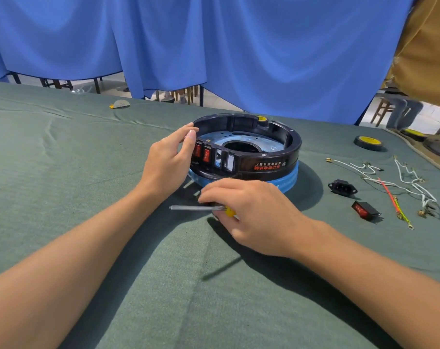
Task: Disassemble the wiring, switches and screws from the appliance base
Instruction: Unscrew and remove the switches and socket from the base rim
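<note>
The round black appliance base (269, 162) sits on the green cloth, with a blue band under it. Two red rocker switches (203, 152) sit in its front wall beside two empty openings (225, 159). My left hand (169, 159) grips the base's left rim next to the switches, thumb on top. My right hand (249, 212) holds a screwdriver (196, 208) with a yellow handle, its metal shaft pointing left, just in front of the base. To the right lie a removed red switch (364, 210), a black power socket (342, 188) and loose white, red and yellow-green wires (403, 187).
A roll of black tape with a yellow core (368, 142) lies at the right rear. A small flat object (120, 104) lies at the far left of the table. Blue curtains hang behind. A person in a tan top stands at the far right (425, 51).
</note>
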